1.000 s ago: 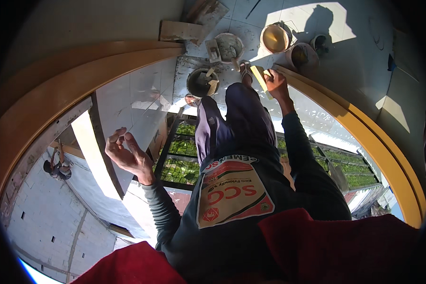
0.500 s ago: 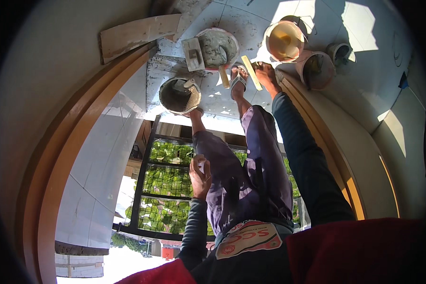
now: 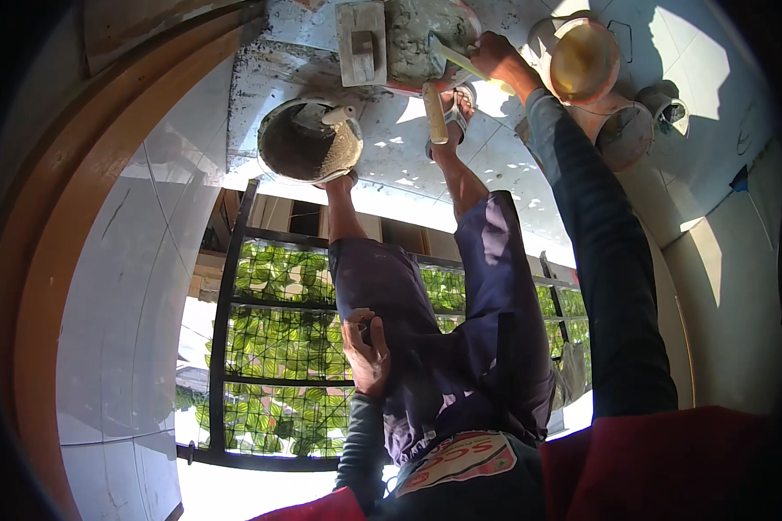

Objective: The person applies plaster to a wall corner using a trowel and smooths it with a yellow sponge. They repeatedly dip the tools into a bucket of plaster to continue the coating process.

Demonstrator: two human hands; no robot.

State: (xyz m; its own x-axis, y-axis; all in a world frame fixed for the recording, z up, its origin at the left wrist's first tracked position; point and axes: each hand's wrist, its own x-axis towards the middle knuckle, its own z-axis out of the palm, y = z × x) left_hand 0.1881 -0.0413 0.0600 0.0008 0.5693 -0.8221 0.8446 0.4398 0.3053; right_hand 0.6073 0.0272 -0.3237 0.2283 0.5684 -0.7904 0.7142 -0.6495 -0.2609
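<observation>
My right hand [image 3: 498, 62] is closed on a yellow plastering float [image 3: 466, 62], seen almost edge-on, at the right side of a basin of wet grey mortar [image 3: 413, 42]. A trowel lies in that basin, its wooden handle [image 3: 435, 115] sticking out over the near rim. Beside the basin's left edge is a grey wooden float [image 3: 361, 43] with a block handle. Loosely curled, my left hand [image 3: 367, 354] hangs at my left thigh, thumb apart from the fingers and nothing seen in it.
A bucket [image 3: 274, 156] holding a pale-handled tool stands by my left foot. Right of the basin are a bucket of cloudy liquid [image 3: 585, 61], a tilted pinkish bucket [image 3: 626, 135] and a small pail [image 3: 672, 117]. A brown door frame [image 3: 52, 234] runs along the left.
My right hand has moved forward and up with the yellow float, from beside my right foot to the mortar basin. The view has shifted. My left hand stays by the thigh.
</observation>
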